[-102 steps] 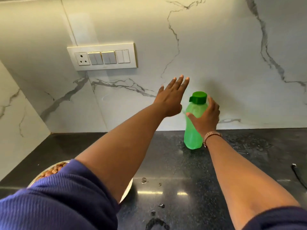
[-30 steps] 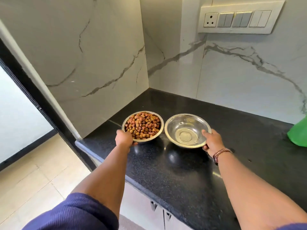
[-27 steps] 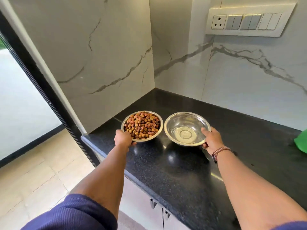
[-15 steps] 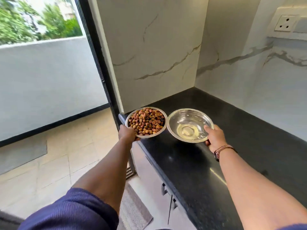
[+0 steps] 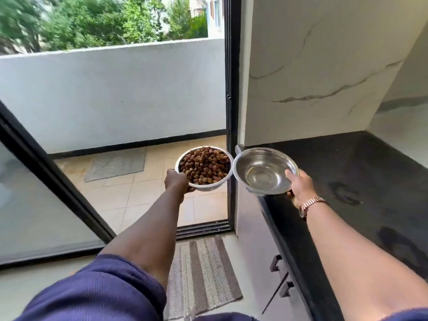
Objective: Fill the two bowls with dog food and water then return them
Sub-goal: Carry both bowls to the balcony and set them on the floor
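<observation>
Left hand (image 5: 177,183) grips the food bowl (image 5: 205,167) clear of the counter's (image 5: 370,181) end, right hand (image 5: 301,187) grips the water bowl (image 5: 264,171) above its end corner; the doorway (image 5: 143,126) is straight ahead, left bowl nearer.

Two round steel bowls are held up side by side in the air, their rims almost touching. The food bowl (image 5: 203,168) on the left is heaped nearly to the rim with brown and reddish kibble (image 5: 205,164); it sits roughly level, above the tiled floor by the open balcony doorway, with a grip at its near-left rim. The water bowl (image 5: 264,170) on the right is shiny, with a wide flared rim, and holds a shallow pool of clear water in its bottom. It tilts a little toward the camera and hangs over the corner of the black desk (image 5: 361,172), gripped at its near-right rim.
</observation>
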